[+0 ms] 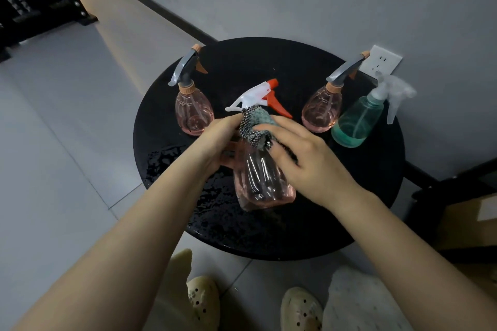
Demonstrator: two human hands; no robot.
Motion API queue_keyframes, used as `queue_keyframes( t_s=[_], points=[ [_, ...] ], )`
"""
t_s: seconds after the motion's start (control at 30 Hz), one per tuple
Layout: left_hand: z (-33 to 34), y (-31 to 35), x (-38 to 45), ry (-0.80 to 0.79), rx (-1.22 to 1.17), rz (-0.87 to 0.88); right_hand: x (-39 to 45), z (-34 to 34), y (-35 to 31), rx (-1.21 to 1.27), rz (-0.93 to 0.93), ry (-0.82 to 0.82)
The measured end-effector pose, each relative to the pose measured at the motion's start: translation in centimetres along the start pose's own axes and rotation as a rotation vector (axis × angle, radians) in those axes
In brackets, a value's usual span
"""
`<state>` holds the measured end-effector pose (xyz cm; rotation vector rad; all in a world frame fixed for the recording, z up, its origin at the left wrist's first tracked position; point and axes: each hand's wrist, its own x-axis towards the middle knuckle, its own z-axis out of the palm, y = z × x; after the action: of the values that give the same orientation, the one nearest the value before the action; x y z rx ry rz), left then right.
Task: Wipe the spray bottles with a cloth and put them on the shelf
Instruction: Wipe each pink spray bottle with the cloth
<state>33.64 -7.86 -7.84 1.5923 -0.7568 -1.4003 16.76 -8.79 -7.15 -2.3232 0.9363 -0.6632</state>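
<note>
Nearest, at the bottom edge, two pale perforated shoes stand on the grey tiled floor, just short of the round black table.

Both bare forearms reach over the table's near rim. The left hand curls round the upper part of the pink bottle, fingers wrapped behind its shoulder, and holds it over the tabletop, tilted with the base toward the person and its white spray head with the orange trigger pointing away. The right hand pinches the cloth (a checked weave with a grey-green side) against the bottle's neck, thumb and fingers bent round the bunched fabric. The tabletop under and left of the bottle glistens with wet patches.

Farther back three more bottles stand upright on the table: a round pink one with a grey trigger on the left, a second pink one on the right, and just beside that, nearly touching, a green bottle with a clear spray head near the right rim.

Behind them a white socket sits on the grey wall. Far left, in the top corner, stands a dark shelf, well apart from the table.
</note>
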Motion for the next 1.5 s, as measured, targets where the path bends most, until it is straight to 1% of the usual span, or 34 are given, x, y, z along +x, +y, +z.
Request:
queue_keyframes(
  t_s=[0.1, 0.17, 0.23, 0.3, 0.37, 0.43, 0.5, 0.53, 0.6, 0.73, 0.9, 0.97, 1.0, 1.07, 1.1, 1.13, 1.2, 1.23, 1.27, 1.33, 1.4, 1.47, 1.5],
  points=[
    [-0.2, 0.3, 0.0, 0.01, -0.014, -0.008, -0.1, 0.2, -0.3, 0.002, 0.013, 0.02],
    [-0.4, 0.4, 0.0, 0.018, -0.004, 0.004, -0.3, 0.1, -0.4, -0.053, -0.035, 0.014],
    [-0.9, 0.6, 0.0, 0.042, -0.003, 0.001, -0.9, -0.2, -0.2, -0.134, -0.185, -0.018],
    [-1.5, 0.7, 0.1, 0.06, -0.017, -0.013, -1.9, -0.5, 0.1, -0.203, -0.373, -0.1],
    [-2.0, 0.9, 0.1, 0.078, -0.019, -0.005, -2.8, -0.7, 0.3, -0.247, -0.513, -0.167],
    [-2.0, 0.9, 0.1, 0.097, -0.012, -0.002, -3.3, -0.6, 0.5, -0.297, -0.588, -0.185],
    [-1.9, 1.0, 0.1, 0.098, -0.02, 0.004, -3.4, -0.4, 0.9, -0.326, -0.594, -0.148],
    [-1.8, 1.0, 0.1, 0.097, -0.021, 0.008, -3.2, -0.3, 1.0, -0.321, -0.559, -0.109],
    [-1.5, 1.0, 0.1, 0.076, 0.007, 0.009, -2.6, -0.2, 1.0, -0.261, -0.415, -0.03],
    [-0.6, 0.4, -0.1, 0.024, 0.066, 0.004, -1.0, 0.6, 1.0, 0.03, 0.018, 0.082],
    [-0.6, 0.3, -0.2, 0.039, 0.054, -0.019, -0.4, 0.8, 1.5, 0.289, 0.379, 0.278],
    [-0.6, 0.2, -0.2, 0.046, 0.053, -0.015, -0.3, 0.2, 1.5, 0.433, 0.477, 0.336],
    [-0.6, 0.1, -0.2, 0.049, 0.054, -0.011, -0.3, -0.2, 1.2, 0.496, 0.487, 0.378],
    [-0.6, -0.2, 0.0, 0.066, 0.05, -0.003, -0.3, -1.1, 0.1, 0.512, 0.407, 0.446],
    [-0.5, -0.3, 0.0, 0.072, 0.054, -0.004, -0.3, -1.2, -0.5, 0.494, 0.32, 0.424],
    [-0.6, -0.3, 0.1, 0.076, 0.06, -0.002, -0.4, -1.1, -1.1, 0.484, 0.223, 0.342],
    [-0.4, -0.4, 0.4, 0.069, 0.02, -0.004, -0.7, -0.4, -1.5, 0.462, 0.092, 0.098],
    [-0.4, -0.4, 0.5, 0.064, -0.021, -0.009, -0.8, 0.0, -1.1, 0.414, 0.049, 0.017],
    [-0.3, -0.5, 0.6, 0.057, -0.058, -0.015, -0.9, 0.3, -0.8, 0.322, 0.002, -0.015],
    [-0.2, -0.4, 0.5, 0.041, -0.094, -0.022, -1.0, 0.5, -0.1, 0.13, -0.085, -0.004],
    [0.0, -0.4, 0.5, 0.027, -0.095, -0.025, -1.1, 0.6, 0.1, 0.04, -0.036, -0.043],
    [0.0, -0.3, 0.5, 0.016, -0.088, -0.027, -1.3, 0.8, -0.2, 0.024, 0.054, -0.169],
    [0.0, -0.4, 0.6, 0.011, -0.094, -0.037, -1.5, 1.1, -0.3, -0.009, 0.066, -0.217]
  ],
)
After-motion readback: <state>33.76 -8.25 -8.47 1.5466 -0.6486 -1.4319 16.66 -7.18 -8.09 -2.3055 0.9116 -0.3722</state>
